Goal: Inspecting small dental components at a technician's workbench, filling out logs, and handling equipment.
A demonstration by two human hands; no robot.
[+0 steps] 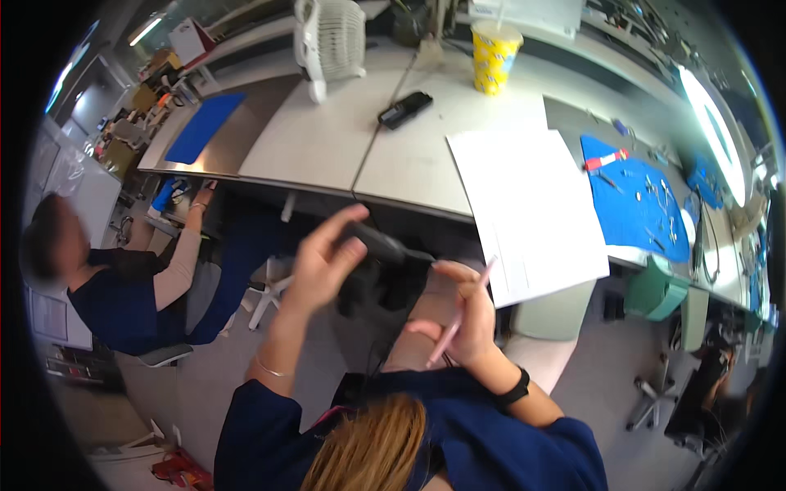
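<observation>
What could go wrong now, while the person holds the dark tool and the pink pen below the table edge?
1. The left hand grips the dark tool loosely in mid-air; it may slip to the floor.
2. The pink pen in the right hand sits close to the tool tip and might be knocked.
3. The white paper overhangs the table edge, so a raised hand could pull it off.

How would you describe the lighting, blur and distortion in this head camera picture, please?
Head view: strong fisheye bends the desk edge and blackens the corners; a bright lamp glares at the right rim; the left hand and the dark tool it holds are motion-blurred; the right hand with its pink pen is sharper.
</observation>
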